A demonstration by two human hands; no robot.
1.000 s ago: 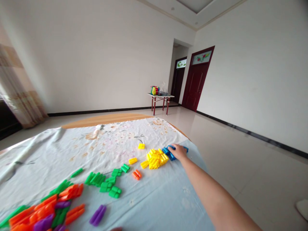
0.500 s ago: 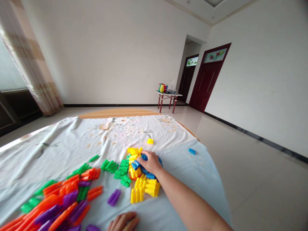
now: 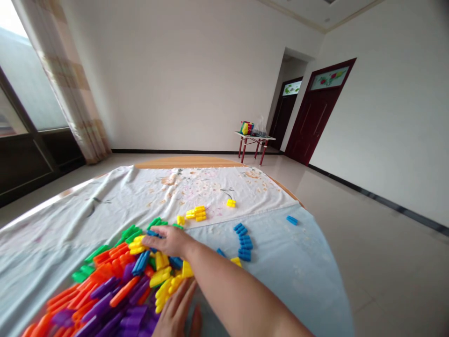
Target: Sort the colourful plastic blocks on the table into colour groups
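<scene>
My right hand (image 3: 170, 241) lies over the pile, thumb and fingers apart, touching yellow toy blocks (image 3: 161, 260) and blue toy blocks (image 3: 141, 263). What sits beneath its palm is hidden. Lower down, my left hand (image 3: 178, 306) rests with fingers stretched out against the near edge of the yellow blocks. Orange blocks (image 3: 80, 295) and purple blocks (image 3: 131, 320) are heaped left of both hands. Green blocks (image 3: 96, 253) line the far side of the heap. All are ribbed plastic pieces.
Stray blue blocks (image 3: 245, 242), a lone blue block (image 3: 292, 220) and yellow blocks (image 3: 196, 213) lie apart on the cloth (image 3: 287, 276). The round wooden table edge (image 3: 182, 162) shows at the back. A small table (image 3: 255, 136) with bags stands near the doors.
My right hand has moved left, shifting yellow, blue and green blocks against the orange and purple heap. Some blue and yellow blocks stayed behind. My left hand has come up to the yellow blocks.
</scene>
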